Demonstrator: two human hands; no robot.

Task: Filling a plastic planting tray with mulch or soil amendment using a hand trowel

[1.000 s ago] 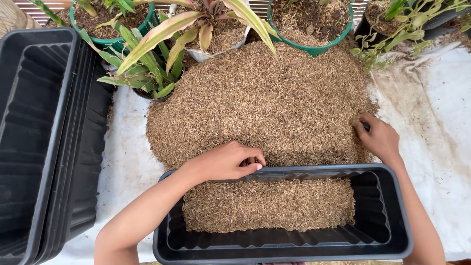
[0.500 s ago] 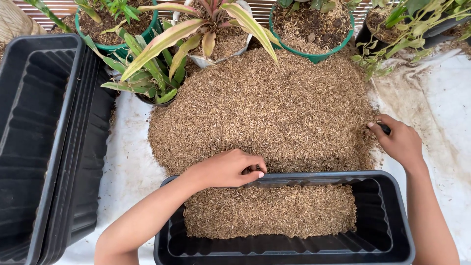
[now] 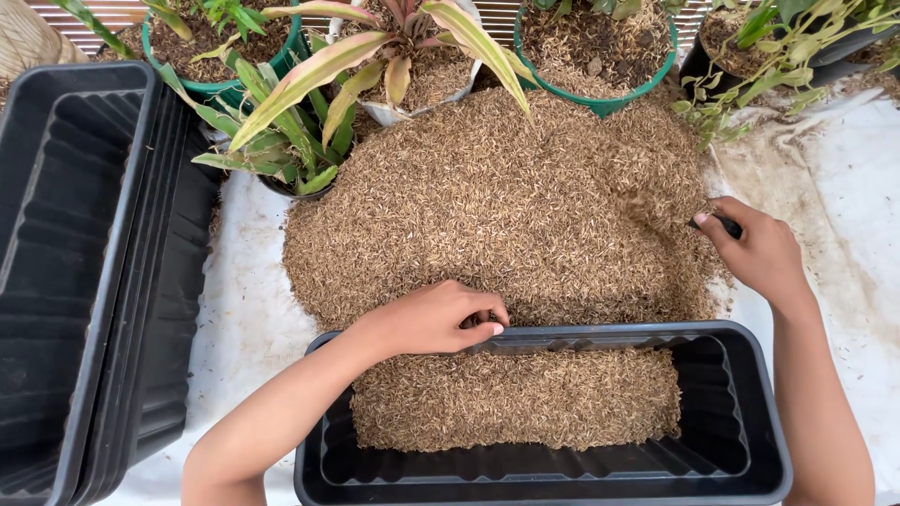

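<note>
While the left hand [image 3: 436, 319] curls over the far rim of the black rectangular planter [image 3: 750, 422], fingers closed on that rim with the thumb along its inner edge, the right hand [image 3: 759, 253] is wrapped around a dark handle [image 3: 724, 225] whose working end is buried in the heap of brown husks [image 3: 506, 206]. What kind of tool it is cannot be told; only the short dark grip shows. The planter sits at the near edge of the white sheet [image 3: 844, 169], touching the foot of the heap, and is partly filled with a bed of husks [image 3: 516, 398] that leaves its near side and right end bare. A stack of empty black planters [image 3: 66, 234] stands at the sheet's left edge, and potted plants line the far edge: a green pot [image 3: 600, 94] touching the heap, a striped-leaf plant [image 3: 375, 56] and a small leafy plant [image 3: 291, 150] at the heap's far left corner.

As a judgement, the loose husks are the main hazard: a quick drag from the right side could send them over the planter's rim onto the sheet or past its right end. The heap also presses against the pots, so pulling material may undercut them or bury the low leaves. If the left hand's hold slackens, the light planter could slide away from the heap.
</note>
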